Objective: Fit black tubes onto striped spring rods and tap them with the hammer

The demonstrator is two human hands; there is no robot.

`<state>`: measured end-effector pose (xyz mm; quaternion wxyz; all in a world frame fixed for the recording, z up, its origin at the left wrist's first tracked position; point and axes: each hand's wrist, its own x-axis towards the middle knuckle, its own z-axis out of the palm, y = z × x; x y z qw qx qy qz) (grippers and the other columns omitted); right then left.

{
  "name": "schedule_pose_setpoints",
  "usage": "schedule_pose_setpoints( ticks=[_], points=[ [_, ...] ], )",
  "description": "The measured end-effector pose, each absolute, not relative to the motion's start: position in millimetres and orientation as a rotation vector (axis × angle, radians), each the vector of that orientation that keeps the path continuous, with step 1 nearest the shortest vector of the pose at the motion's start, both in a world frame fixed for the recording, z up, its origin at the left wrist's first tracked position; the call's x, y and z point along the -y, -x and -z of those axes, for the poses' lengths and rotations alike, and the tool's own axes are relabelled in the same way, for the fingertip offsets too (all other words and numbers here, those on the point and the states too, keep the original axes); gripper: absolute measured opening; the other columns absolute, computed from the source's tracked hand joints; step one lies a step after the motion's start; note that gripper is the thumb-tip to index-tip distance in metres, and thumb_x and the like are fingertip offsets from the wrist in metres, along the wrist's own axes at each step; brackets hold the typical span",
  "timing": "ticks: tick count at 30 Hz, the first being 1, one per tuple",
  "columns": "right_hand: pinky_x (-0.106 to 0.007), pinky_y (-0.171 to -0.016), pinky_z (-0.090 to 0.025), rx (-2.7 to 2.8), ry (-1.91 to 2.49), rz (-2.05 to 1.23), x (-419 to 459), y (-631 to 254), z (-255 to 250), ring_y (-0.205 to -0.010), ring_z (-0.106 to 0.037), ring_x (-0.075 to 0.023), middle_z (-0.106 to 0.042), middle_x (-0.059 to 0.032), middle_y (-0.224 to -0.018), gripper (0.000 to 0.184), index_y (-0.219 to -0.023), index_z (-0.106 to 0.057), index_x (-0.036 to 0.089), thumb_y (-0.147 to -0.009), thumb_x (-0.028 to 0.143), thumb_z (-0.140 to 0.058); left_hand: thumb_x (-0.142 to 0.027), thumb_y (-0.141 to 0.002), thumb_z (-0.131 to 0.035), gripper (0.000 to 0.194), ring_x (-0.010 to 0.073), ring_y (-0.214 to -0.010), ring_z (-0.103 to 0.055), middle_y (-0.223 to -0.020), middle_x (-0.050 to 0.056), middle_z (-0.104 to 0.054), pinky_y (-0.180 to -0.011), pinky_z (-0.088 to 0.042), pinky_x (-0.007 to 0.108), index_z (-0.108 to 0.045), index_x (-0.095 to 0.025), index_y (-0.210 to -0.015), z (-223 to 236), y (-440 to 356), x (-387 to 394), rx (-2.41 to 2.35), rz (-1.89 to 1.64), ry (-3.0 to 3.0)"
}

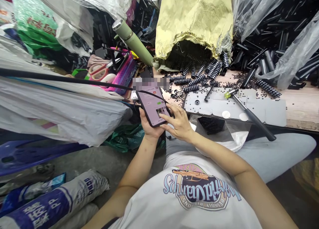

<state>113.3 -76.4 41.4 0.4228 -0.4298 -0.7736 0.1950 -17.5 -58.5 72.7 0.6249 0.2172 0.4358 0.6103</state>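
Note:
A smartphone (pixel 151 106) with a lit, pinkish screen rests tilted in my left hand (pixel 151 128). My left fingers are wrapped behind it, mostly hidden, and the thumb lies along its left edge. My right hand (pixel 181 123) hovers at the phone's lower right with fingers apart, a fingertip at the screen over a small picture; it holds nothing. A dark cable (pixel 99 83) crosses in front of the phone. Beyond the phone, black ribbed rollers (pixel 196 81) with pale dots spill from a torn yellow sack (pixel 194 16).
A hammer (pixel 251 114) lies on a grey mat (pixel 271 109), its handle past the table edge. Small black rings (pixel 239 81) are scattered about. A green flask (pixel 132 39) leans beside a pink basket (pixel 122 72) with scissors (pixel 97 71). White sheeting (pixel 74 116) hangs at left.

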Motion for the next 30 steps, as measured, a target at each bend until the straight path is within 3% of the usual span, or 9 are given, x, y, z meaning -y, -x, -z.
schedule_pose_setpoints(
  ticks=[7,11,15,19,27,30],
  points=[
    [-0.045,-0.109,-0.033,2.006,0.869,-0.406,81.3,-118.2,-36.4,-0.128,-0.042,-0.0227,-0.053,-0.0065,-0.137,0.03,-0.111,-0.069,0.029,-0.09,0.044,-0.054,-0.074,-0.084,-0.035,0.072,0.0296,-0.12,-0.055,-0.114,0.014,-0.065,-0.096,-0.05,0.046,-0.06,-0.017,-0.12,-81.6,15.5,57.2,-1.028,-1.28,-0.464],
    [-0.046,-0.11,-0.03,1.919,1.017,-0.34,76.1,-115.7,-38.4,-0.13,-0.039,-0.0241,-0.052,-0.0084,-0.137,0.034,-0.116,-0.067,0.028,-0.093,0.046,-0.05,-0.069,-0.086,-0.037,0.062,0.0267,-0.123,-0.053,-0.115,0.009,-0.066,-0.101,-0.047,0.042,-0.063,-0.021,-0.116,-80.1,12.5,55.9,-1.039,-1.383,-0.506],
    [-0.038,-0.093,-0.041,1.886,1.135,-0.412,75.0,-113.8,-42.4,-0.108,-0.052,-0.0225,-0.059,-0.012,-0.12,0.037,-0.121,-0.063,0.021,-0.095,0.041,-0.046,-0.068,-0.086,-0.039,0.06,0.0263,-0.12,-0.056,-0.113,0.008,-0.068,-0.102,-0.047,0.041,-0.065,-0.021,-0.113,-77.8,11.7,55.4,-1.016,-1.393,-0.558],
    [-0.033,-0.079,-0.041,1.972,1.071,-0.421,79.0,-112.9,-44.6,-0.089,-0.054,-0.0194,-0.061,-0.0084,-0.097,0.03,-0.113,-0.067,0.022,-0.096,0.034,-0.045,-0.07,-0.087,-0.034,0.067,0.0283,-0.119,-0.057,-0.105,0.012,-0.07,-0.101,-0.048,0.043,-0.066,-0.016,-0.11,-78.2,11.4,56.0,-0.995,-1.35,-0.548],
    [-0.038,-0.094,-0.033,2.066,1.039,-0.372,83.3,-104.4,-47.2,-0.109,-0.048,-0.0225,-0.057,-0.0074,-0.121,0.033,-0.122,-0.062,0.03,-0.093,0.039,-0.051,-0.069,-0.089,-0.029,0.067,0.0275,-0.12,-0.057,-0.111,0.01,-0.068,-0.1,-0.048,0.044,-0.065,-0.018,-0.112,-77.7,10.2,58.4,-0.986,-1.343,-0.468],
    [-0.038,-0.095,-0.033,2.051,1.045,-0.363,84.4,-105.4,-48.2,-0.11,-0.047,-0.023,-0.058,-0.0074,-0.122,0.033,-0.122,-0.062,0.029,-0.093,0.038,-0.05,-0.068,-0.09,-0.029,0.067,0.0271,-0.118,-0.058,-0.108,0.01,-0.069,-0.1,-0.049,0.044,-0.066,-0.017,-0.111,-77.6,10.0,58.6,-0.984,-1.345,-0.484]
  ],
)
